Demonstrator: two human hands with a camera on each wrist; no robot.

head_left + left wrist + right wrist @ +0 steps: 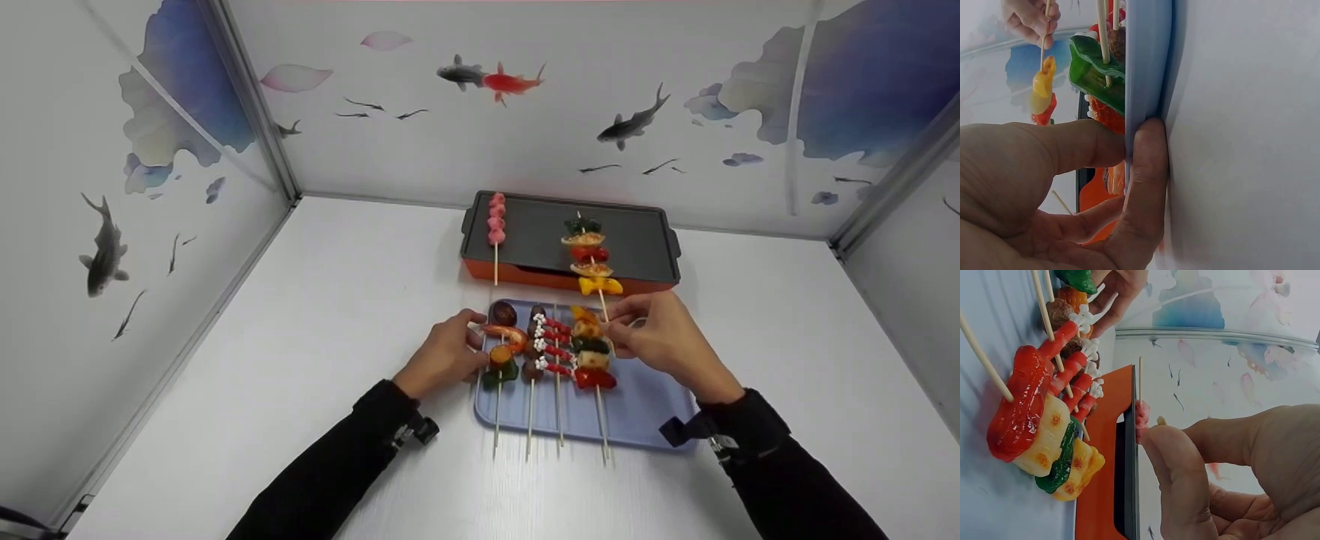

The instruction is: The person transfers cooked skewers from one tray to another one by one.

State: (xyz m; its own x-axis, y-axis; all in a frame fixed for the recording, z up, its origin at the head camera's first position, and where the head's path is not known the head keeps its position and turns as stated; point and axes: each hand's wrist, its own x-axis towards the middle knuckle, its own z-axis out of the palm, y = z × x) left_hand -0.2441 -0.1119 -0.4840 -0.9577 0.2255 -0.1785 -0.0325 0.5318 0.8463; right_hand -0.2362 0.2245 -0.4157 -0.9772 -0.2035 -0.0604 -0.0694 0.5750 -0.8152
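My left hand (446, 354) grips the left rim of the blue tray (645, 409). In the left wrist view, the thumb and a finger pinch that tray wall from both sides. Between thumb and fingertips, my right hand (660, 336) pinches the stick of a vegetable skewer (598, 286); its food pieces are over the right part of the black griddle (536, 236). I cannot tell whether they touch the plate. On the tray lie a shrimp skewer (501, 358), a brown meatball skewer (532, 369), a red-and-white skewer (556, 351) and another vegetable skewer (594, 360).
A pink ball skewer (496, 221) lies on the griddle's left side, its stick jutting over the front edge. The griddle's orange base (487, 270) stands right behind the tray. White panels with painted fish (630, 124) enclose the white table (360, 277) at the back and sides.
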